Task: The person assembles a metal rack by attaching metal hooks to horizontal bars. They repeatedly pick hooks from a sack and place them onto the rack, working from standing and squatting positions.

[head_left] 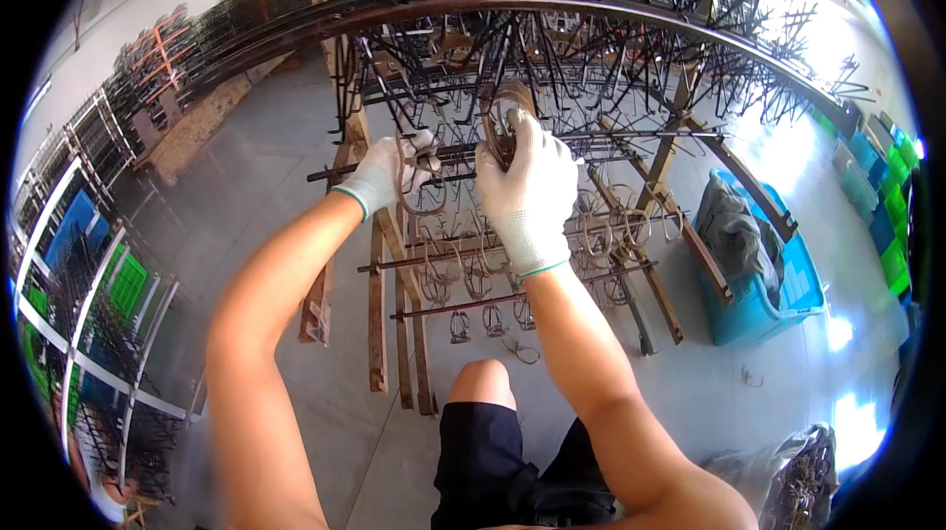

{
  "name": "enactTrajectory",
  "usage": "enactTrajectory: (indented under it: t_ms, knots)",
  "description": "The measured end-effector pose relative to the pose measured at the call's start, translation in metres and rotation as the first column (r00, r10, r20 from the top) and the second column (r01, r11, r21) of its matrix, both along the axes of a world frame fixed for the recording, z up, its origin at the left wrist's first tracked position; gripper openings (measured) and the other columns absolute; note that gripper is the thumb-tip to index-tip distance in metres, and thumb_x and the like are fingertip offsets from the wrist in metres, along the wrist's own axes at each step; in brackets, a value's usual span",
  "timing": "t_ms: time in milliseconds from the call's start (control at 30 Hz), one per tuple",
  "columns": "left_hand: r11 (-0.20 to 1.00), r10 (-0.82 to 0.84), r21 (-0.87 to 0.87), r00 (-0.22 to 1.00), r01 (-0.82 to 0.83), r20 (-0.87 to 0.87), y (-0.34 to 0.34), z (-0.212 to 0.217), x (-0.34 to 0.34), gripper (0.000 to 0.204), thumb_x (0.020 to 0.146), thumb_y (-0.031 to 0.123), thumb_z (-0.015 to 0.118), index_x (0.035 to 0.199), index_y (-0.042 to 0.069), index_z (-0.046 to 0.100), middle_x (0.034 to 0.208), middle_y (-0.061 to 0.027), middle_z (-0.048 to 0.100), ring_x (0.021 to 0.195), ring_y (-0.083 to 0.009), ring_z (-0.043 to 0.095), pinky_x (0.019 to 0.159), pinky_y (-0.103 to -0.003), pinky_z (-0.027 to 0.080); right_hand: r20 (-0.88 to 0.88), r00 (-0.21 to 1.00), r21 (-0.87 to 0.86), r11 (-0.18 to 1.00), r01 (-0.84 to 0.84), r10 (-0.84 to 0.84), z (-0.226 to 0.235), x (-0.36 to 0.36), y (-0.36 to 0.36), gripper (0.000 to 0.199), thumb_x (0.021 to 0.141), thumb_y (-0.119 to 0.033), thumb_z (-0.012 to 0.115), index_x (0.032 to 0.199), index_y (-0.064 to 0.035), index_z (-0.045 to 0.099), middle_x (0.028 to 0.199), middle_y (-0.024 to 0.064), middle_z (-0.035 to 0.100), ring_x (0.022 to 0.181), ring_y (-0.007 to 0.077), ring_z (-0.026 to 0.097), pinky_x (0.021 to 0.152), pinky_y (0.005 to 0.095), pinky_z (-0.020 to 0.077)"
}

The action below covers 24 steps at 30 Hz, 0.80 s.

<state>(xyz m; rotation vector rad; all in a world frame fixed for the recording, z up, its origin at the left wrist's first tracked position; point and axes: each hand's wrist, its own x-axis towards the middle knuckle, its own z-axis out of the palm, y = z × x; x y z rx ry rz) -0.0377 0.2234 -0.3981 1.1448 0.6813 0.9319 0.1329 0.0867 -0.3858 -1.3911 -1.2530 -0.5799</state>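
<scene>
My left hand (379,177), in a white knit glove, is closed at the left end of a dark horizontal rod (455,153), its fingertips at a brown curved loop (424,207) that hangs there. Over the middle of that rod my right hand (532,185), gloved the same way, has its thumb and fingers closed around a bundle of brown curved loops (501,136). The loops' exact kind is unclear. Lower down, several similar loops (477,281) hang from more rods on a wooden rack (378,333).
Above my hands runs a long dark bar (463,6) with many thin black hooks. A blue tub (788,308) with grey cloth stands right, and a clear bag (798,481) lies near right. Left are white metal racks (94,363). One loop (752,375) lies on the floor.
</scene>
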Motion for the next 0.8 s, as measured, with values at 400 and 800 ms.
enactTrajectory:
  t_ms: [400, 800]
  knots:
    - [0.989, -0.079, 0.120, 0.993, 0.090, -0.091, 0.017, -0.005, 0.009, 0.025, 0.096, 0.025, 0.063, 0.095, 0.000, 0.061, 0.091, -0.0093, 0.061, 0.089, -0.0217, 0.060, 0.083, -0.030, 0.054, -0.177, 0.971, 0.035, 0.987, -0.156, 0.160, 0.017, 0.030, -0.023, 0.035, 0.074, -0.021, 0.070, 0.103, -0.0035, 0.064, 0.085, 0.0102, 0.070, 0.074, 0.0251, 0.067, 0.097, 0.0432, 0.0409]
    - [0.854, 0.097, 0.513, 0.942, 0.086, -0.321, 0.017, -0.019, -0.002, 0.023, 0.093, 0.023, 0.058, 0.105, 0.003, 0.062, 0.093, -0.0074, 0.068, 0.083, -0.0225, 0.065, 0.074, -0.034, 0.053, -0.056, 0.920, -0.109, 0.913, -0.392, 0.388, 0.016, -0.080, 0.004, 0.045, 0.073, -0.031, 0.070, 0.109, -0.0053, 0.063, 0.081, 0.0118, 0.067, 0.080, 0.0326, 0.065, 0.092, 0.0440, 0.0422]
